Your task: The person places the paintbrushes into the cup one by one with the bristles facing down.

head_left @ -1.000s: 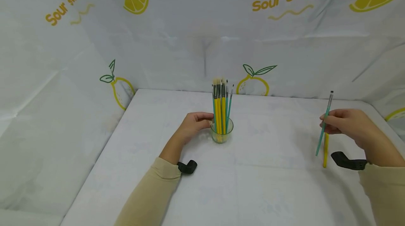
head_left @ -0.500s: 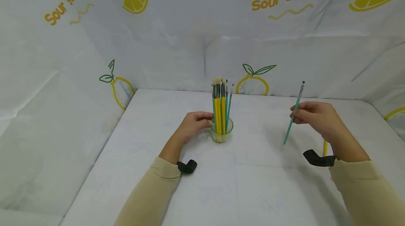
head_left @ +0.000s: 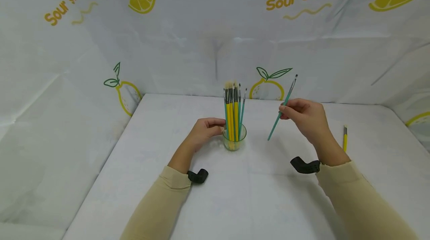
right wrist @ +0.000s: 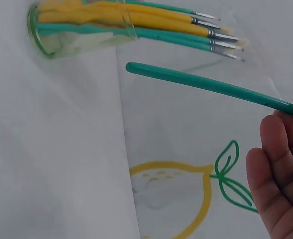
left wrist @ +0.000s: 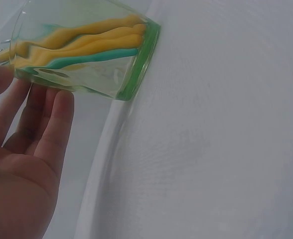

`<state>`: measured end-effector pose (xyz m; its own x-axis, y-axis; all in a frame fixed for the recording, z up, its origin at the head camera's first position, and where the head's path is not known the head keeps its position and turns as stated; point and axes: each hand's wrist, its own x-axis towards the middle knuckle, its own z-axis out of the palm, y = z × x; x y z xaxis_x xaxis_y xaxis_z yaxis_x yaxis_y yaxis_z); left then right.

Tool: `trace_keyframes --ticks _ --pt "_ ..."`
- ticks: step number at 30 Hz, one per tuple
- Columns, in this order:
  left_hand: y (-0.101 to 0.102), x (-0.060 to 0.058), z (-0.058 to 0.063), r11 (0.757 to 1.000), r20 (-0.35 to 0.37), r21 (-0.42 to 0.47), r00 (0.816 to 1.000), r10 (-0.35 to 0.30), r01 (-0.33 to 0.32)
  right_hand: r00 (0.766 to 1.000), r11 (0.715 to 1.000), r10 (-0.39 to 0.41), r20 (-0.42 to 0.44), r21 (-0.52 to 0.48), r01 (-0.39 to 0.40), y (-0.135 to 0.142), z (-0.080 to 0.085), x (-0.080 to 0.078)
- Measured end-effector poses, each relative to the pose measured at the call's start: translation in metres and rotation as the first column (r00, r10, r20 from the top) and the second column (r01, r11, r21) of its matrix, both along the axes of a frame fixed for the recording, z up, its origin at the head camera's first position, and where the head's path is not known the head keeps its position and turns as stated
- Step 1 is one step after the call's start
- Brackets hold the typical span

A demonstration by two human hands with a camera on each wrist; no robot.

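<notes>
A clear greenish glass [head_left: 232,145] stands upright on the table, holding several paintbrushes [head_left: 233,113] with yellow and teal handles, bristles up. My left hand [head_left: 203,132] holds the glass at its left side, the thumb and fingertips near its rim; in the left wrist view the fingers [left wrist: 62,107] meet the glass wall. Right of the glass, my right hand [head_left: 307,117] pinches a teal paintbrush [head_left: 276,124] around its middle, above the table. It is tilted, bristles up and handle end down toward the left. In the right wrist view its handle [right wrist: 201,83] points toward the glass.
A yellow paintbrush [head_left: 345,139] lies on the table at the right, partly hidden by the right forearm. The white table [head_left: 215,202] meets a hanging white cloth [head_left: 188,46] with lemon prints along its back edge. Each wrist wears a black camera mount [head_left: 305,165].
My right hand has carried the teal paintbrush left and toward the back, closer to the glass, exposing the yellow paintbrush's bristle end. The left hand has stayed at the glass.
</notes>
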<state>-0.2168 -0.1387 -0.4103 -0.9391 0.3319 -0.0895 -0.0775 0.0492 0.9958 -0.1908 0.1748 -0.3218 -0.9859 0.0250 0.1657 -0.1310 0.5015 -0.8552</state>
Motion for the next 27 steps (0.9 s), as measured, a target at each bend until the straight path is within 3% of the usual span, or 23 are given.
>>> trace_keyframes --ticks 5,10,18,27 --pt "0.000 -0.001 -0.001 1.000 -0.002 0.000 1.000 0.004 -0.004 0.993 0.990 0.025 -0.116 -0.136 -0.041 -0.027 0.001 -0.003" --pt "0.000 -0.001 -0.002 1.000 -0.010 -0.002 1.000 0.001 -0.001 0.993 0.982 0.038 -0.113 -0.182 -0.058 -0.049 -0.002 -0.004" --pt "-0.002 -0.001 -0.001 1.000 -0.008 -0.005 1.000 -0.006 0.006 0.992 0.994 0.046 -0.114 -0.092 -0.056 -0.072 -0.019 -0.007" --pt "-0.001 -0.002 -0.004 1.000 -0.038 -0.010 0.999 -0.014 0.014 0.994 0.998 0.029 -0.101 -0.054 -0.035 -0.086 -0.047 -0.006"
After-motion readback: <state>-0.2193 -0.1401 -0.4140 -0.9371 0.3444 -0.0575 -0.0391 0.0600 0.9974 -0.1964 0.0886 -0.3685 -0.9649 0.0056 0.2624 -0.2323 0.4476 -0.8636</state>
